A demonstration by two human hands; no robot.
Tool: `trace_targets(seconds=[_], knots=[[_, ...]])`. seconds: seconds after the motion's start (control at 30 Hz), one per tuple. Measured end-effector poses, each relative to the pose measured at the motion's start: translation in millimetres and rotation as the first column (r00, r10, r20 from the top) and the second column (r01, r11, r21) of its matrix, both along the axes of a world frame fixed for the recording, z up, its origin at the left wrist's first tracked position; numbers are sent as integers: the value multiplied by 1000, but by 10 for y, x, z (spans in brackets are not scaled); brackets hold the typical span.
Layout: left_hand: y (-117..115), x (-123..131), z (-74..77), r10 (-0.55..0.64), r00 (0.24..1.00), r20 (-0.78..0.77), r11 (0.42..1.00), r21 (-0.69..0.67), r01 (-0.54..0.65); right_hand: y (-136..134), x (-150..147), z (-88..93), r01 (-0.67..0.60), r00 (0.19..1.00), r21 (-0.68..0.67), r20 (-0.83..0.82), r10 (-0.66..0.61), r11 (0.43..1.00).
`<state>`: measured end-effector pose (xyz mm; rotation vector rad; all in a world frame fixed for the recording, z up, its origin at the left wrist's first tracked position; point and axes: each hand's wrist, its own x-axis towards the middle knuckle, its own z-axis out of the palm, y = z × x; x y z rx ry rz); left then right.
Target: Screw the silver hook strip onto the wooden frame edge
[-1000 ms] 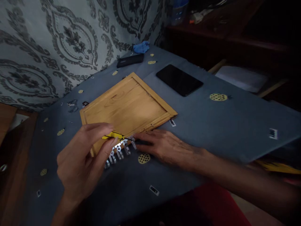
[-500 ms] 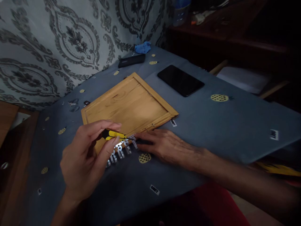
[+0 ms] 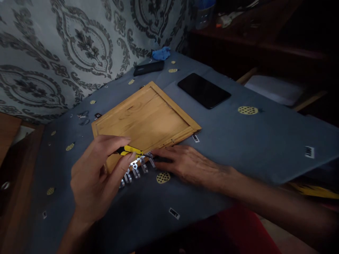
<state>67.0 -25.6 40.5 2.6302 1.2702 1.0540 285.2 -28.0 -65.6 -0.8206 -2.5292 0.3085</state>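
My left hand (image 3: 92, 176) pinches the yellow-and-black handle of a screwdriver (image 3: 132, 151) between thumb and fingers. The shaft points right, its tip over the right end of a metal hook rail (image 3: 135, 169). That rail has several silver hooks and lies along the near edge of a framed wooden board (image 3: 143, 118). My right hand (image 3: 182, 162) is closed at the rail's right end, thumb and forefinger on either side of the last hook beside the screwdriver tip. Any screw under the tip is too small to make out.
A black phone (image 3: 203, 90) lies right of the board. Behind it are a dark case (image 3: 148, 68) and a crumpled blue cloth (image 3: 161, 53). Left of the board sits a small clear plastic bag (image 3: 83, 117). A patterned wall borders the table's (image 3: 278, 137) far left side.
The fingers of my left hand have shifted back slightly on the screwdriver handle, baring more of its yellow part. My right hand and the board have stayed in place.
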Motion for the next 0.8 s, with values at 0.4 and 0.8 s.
trace_targets(seconds=[0.4,0.8], knots=[[-21,-54,18,33,999,-13,999,-41,-33,-6,8,-26,1,1000,-11,8,-1,1000],[-21,-96,92,-83,993,-86,980,-186,66,-6,3,1,0,1000,-10,-17,0,1000]])
